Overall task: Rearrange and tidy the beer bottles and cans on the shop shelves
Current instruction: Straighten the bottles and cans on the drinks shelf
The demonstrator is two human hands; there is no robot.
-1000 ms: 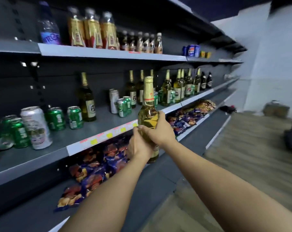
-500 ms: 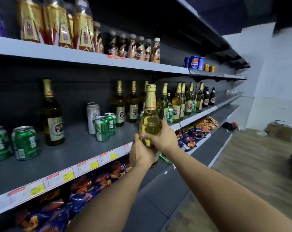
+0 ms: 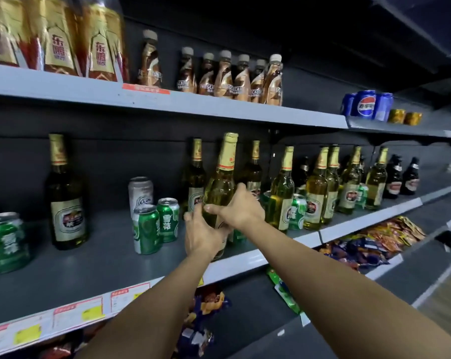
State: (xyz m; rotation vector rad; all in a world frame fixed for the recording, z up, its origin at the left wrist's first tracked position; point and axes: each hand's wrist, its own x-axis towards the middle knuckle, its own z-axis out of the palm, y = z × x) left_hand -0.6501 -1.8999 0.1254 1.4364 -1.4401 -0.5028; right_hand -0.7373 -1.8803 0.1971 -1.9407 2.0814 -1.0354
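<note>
Both my hands hold one gold-necked, pale beer bottle (image 3: 220, 189) upright over the front of the middle shelf (image 3: 247, 263). My left hand (image 3: 203, 233) grips its lower body, my right hand (image 3: 241, 208) wraps its middle from the right. Behind it stand two similar bottles (image 3: 196, 177). A row of several gold-necked bottles (image 3: 320, 187) runs to the right, ending in dark bottles (image 3: 400, 180). Left of my hands are two green cans (image 3: 154, 226), a silver can (image 3: 140, 191), a lone green bottle (image 3: 65, 193) and another green can (image 3: 4, 242).
The upper shelf (image 3: 219, 107) carries coffee bottles (image 3: 227, 76), large gold-labelled bottles (image 3: 56, 35) and blue soda cans (image 3: 366, 104). Snack packets (image 3: 374, 242) fill the lower shelf. Price tags (image 3: 77, 310) line the middle shelf's front edge. Bare shelf lies between the lone bottle and the cans.
I have stepped closer to the shelves. Both hands have carried the bottle up and forward, from in front of the shelf edge to over the middle shelf near the back bottles.
</note>
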